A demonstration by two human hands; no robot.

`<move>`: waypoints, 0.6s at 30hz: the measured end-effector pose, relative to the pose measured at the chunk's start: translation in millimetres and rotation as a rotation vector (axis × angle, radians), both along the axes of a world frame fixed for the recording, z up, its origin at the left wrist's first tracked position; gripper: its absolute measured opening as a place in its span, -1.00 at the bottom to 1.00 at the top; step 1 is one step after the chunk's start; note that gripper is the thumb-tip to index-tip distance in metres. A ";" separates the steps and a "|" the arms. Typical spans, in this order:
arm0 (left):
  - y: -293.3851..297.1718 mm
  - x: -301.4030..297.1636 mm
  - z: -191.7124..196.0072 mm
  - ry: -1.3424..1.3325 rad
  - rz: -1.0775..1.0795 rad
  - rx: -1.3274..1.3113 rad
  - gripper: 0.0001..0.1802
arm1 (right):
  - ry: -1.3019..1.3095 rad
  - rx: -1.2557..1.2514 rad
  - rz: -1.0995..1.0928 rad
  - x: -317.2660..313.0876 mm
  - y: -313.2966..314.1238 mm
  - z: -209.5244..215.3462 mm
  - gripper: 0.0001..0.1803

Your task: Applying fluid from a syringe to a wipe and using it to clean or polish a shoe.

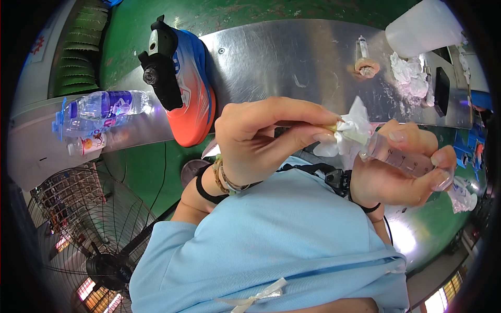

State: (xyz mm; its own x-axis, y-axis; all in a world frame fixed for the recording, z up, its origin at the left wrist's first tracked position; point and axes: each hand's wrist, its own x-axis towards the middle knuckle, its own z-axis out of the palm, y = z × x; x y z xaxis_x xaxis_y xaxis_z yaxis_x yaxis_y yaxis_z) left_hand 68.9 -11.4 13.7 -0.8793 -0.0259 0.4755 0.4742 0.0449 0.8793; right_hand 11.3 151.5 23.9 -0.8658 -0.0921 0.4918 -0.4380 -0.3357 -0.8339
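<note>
My left hand (255, 138) pinches a crumpled white tissue (356, 122) between thumb and fingertips. Some small yellowish thing shows at the pinch, too covered to name. The tissue is pressed against the tip end of a clear plastic syringe (402, 158), hiding that end. My right hand (383, 180) wraps round the syringe, which has scale marks and a pale pinkish look inside. Beyond my left hand, a blue and orange shoe (195, 99) stands on the metal table (271, 62), with a black device (162, 68) against its left side.
Plastic bottles (112, 107) lie at the left. At the far right are a white bucket (422, 28), used tissues (409, 75), a dark phone-like slab (441, 91) and a small clear tube with a round tan base (366, 67). A caged fan (104, 255) stands at lower left.
</note>
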 end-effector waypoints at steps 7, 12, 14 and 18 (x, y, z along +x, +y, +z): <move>7.1 -3.2 2.0 -0.065 0.013 0.230 -0.80 | 0.092 0.058 -0.102 -0.3 -7.3 0.5 -0.89; 4.1 -6.3 6.4 -0.120 0.062 0.266 -0.81 | 0.191 0.069 -0.192 -3.8 -15.6 2.5 -0.91; 4.6 -7.0 10.6 -0.158 0.137 0.233 -0.82 | 0.248 0.060 -0.235 -2.7 -17.5 5.0 -0.90; 7.2 -3.1 13.1 -0.286 0.210 0.090 -0.86 | 0.341 0.299 -0.062 -3.4 16.8 2.8 -0.78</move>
